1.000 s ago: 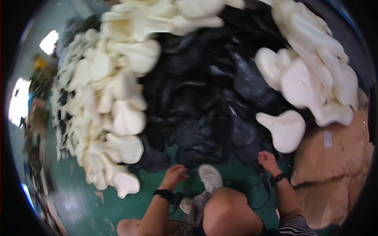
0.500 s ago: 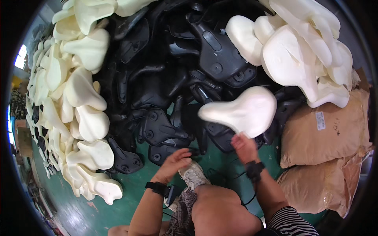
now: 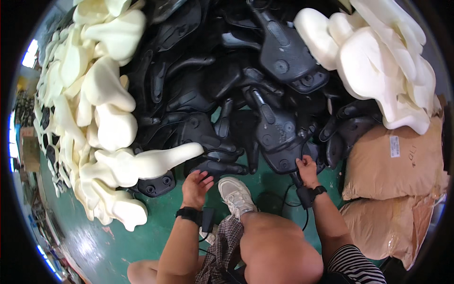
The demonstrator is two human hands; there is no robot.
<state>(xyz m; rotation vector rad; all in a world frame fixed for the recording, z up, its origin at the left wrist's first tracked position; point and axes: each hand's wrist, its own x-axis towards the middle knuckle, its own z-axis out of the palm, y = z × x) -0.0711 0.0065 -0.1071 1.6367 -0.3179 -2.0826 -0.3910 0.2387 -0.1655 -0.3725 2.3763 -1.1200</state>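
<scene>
My right hand (image 3: 307,171) has its fingers curled closed at the wide rear edge of a black plastic bicycle saddle base (image 3: 278,130), which lies at the near side of a heap of similar bases. My left hand (image 3: 196,188) is open and holds nothing, palm turned inward, just in front of another black base (image 3: 218,167). Beyond and left of that hand, a cream foam saddle pad (image 3: 163,162) reaches from the left pile with its narrow nose pointing right. Whether it rests fully on the pile I cannot tell.
Cream saddle pads (image 3: 113,85) are heaped along the left, and more pads (image 3: 366,61) are stacked at the far right. Two brown paper sacks (image 3: 392,163) lie below these. My shoe (image 3: 236,194) stands on the green floor (image 3: 94,241). Cables (image 3: 285,201) hang near my right wrist.
The cream saddle pad by my right hand has gone from there; a pad now juts from the left pile. My right hand has moved to a black base. The view has shifted slightly.
</scene>
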